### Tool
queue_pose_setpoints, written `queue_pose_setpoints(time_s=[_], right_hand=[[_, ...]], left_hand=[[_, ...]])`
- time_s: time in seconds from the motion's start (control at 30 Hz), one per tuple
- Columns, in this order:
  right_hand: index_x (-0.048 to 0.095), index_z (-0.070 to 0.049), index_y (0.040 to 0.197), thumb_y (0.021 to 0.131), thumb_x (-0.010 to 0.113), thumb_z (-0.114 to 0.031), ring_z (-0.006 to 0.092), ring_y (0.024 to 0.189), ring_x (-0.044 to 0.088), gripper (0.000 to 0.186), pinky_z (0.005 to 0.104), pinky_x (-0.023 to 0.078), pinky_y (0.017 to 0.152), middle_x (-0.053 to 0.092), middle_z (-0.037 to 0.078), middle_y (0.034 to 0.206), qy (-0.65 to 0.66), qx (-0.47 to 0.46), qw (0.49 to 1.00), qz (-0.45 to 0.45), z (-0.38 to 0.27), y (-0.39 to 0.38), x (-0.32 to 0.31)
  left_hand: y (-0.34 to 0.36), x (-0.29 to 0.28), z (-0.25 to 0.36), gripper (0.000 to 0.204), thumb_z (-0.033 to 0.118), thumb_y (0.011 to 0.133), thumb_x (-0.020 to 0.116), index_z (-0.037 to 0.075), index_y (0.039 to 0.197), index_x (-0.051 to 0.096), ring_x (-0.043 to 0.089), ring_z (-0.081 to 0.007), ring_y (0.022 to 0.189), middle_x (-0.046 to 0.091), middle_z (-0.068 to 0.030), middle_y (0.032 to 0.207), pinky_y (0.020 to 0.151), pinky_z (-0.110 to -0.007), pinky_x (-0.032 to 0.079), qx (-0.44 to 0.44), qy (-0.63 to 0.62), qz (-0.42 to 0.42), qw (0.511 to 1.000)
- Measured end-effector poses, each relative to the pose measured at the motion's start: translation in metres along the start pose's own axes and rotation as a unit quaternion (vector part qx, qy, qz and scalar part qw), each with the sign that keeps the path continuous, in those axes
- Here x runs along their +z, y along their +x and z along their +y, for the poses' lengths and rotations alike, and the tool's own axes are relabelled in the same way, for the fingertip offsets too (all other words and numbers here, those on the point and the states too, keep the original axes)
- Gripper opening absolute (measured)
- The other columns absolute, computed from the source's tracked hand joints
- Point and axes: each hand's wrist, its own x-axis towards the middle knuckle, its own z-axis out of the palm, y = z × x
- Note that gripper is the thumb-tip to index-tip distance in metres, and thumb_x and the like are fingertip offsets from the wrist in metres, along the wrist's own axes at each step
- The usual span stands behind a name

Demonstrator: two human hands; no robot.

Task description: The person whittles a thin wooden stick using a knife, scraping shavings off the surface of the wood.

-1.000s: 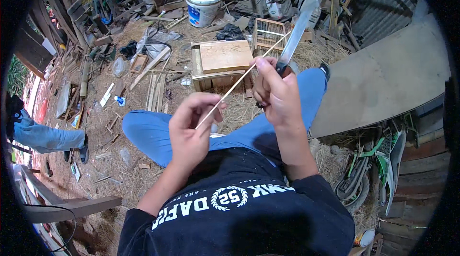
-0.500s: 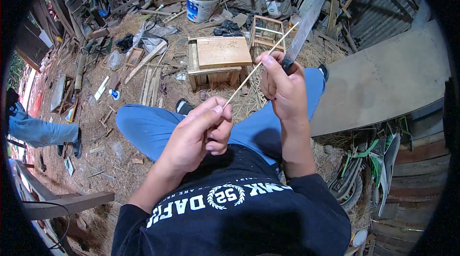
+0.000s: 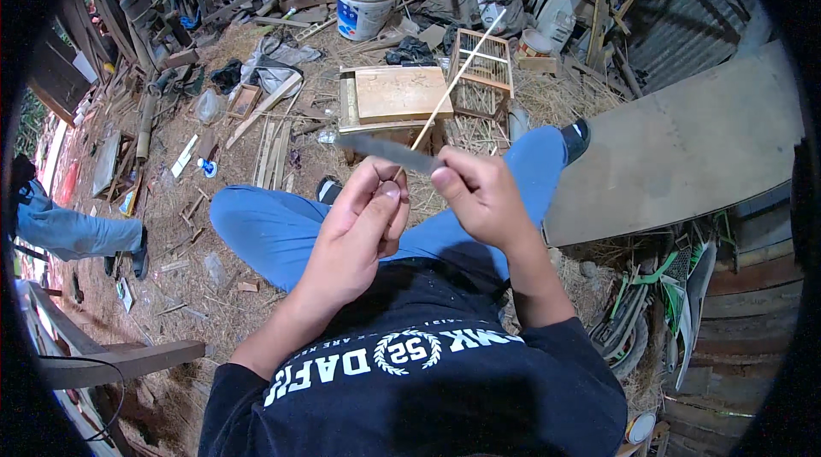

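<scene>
Left hand (image 3: 355, 235) pinches the near end of a thin stick (image 3: 445, 99), which slants up and away from us; right hand (image 3: 483, 198) is closed round a knife (image 3: 385, 152), which crosses the stick just beyond the left fingertips (image 3: 389, 189) (whether the two touch, we cannot tell). We judge two hazards: a knife slipping toward us could cut those fingertips, and uneven pressure on so slender a stick could snap or twist it.
</scene>
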Motion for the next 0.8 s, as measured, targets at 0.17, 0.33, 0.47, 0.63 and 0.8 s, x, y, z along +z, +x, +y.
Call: queue_pose_setpoints(time_s=[0.17, 0.33, 0.47, 0.63, 0.8], right_hand=[[0.057, -0.006, 0.074, 0.093, 0.064, -0.043, 0.0377, 0.055, 0.059, 0.043, 0.0420, 0.042, 0.048, 0.054, 0.015, 0.058, -0.083, -0.081, 0.993, 0.008, -0.004, 0.000, 0.002], [0.056, -0.007, 0.069, 0.090, 0.066, -0.048, 0.0369, 0.055, 0.060, 0.047, 0.0427, 0.043, 0.047, 0.054, 0.014, 0.057, -0.123, -0.087, 0.988, 0.026, -0.007, 0.003, 0.002], [0.056, -0.008, 0.069, 0.089, 0.066, -0.050, 0.0362, 0.054, 0.060, 0.048, 0.0431, 0.043, 0.047, 0.055, 0.014, 0.057, -0.145, -0.101, 0.983, 0.039, -0.005, 0.006, 0.004], [0.058, -0.008, 0.069, 0.090, 0.066, -0.051, 0.0360, 0.053, 0.059, 0.048, 0.0434, 0.042, 0.046, 0.055, 0.013, 0.057, -0.166, -0.125, 0.976, 0.066, -0.001, 0.012, -0.001], [0.061, -0.008, 0.071, 0.092, 0.064, -0.050, 0.0362, 0.053, 0.059, 0.047, 0.0425, 0.042, 0.047, 0.055, 0.014, 0.057, -0.131, 0.022, 0.982, 0.131, 0.013, 0.028, -0.024]], left_hand=[[-0.001, 0.001, 0.000, 0.013, 0.018, 0.107, 0.043, 0.007, 0.110, 0.048, 0.030, -0.0045, 0.055, 0.038, 0.0043, 0.066, 0.049, -0.023, 0.024, 0.025, 0.012, 0.013, 1.000], [-0.002, 0.002, -0.002, 0.013, 0.017, 0.107, 0.043, 0.007, 0.111, 0.049, 0.031, -0.0040, 0.054, 0.037, 0.0052, 0.065, 0.049, -0.023, 0.024, 0.037, 0.056, 0.041, 0.997], [-0.003, 0.002, -0.010, 0.014, 0.018, 0.108, 0.042, 0.007, 0.112, 0.049, 0.031, -0.0033, 0.054, 0.037, 0.0058, 0.065, 0.049, -0.022, 0.024, 0.055, 0.035, 0.051, 0.997], [-0.003, 0.002, -0.007, 0.016, 0.020, 0.109, 0.041, 0.006, 0.111, 0.049, 0.031, -0.0029, 0.054, 0.036, 0.0065, 0.065, 0.048, -0.022, 0.025, 0.061, 0.020, 0.055, 0.996], [-0.008, -0.008, -0.001, 0.019, 0.022, 0.109, 0.040, 0.005, 0.111, 0.049, 0.031, -0.0031, 0.053, 0.035, 0.0058, 0.065, 0.048, -0.022, 0.026, 0.028, 0.010, 0.037, 0.999]])
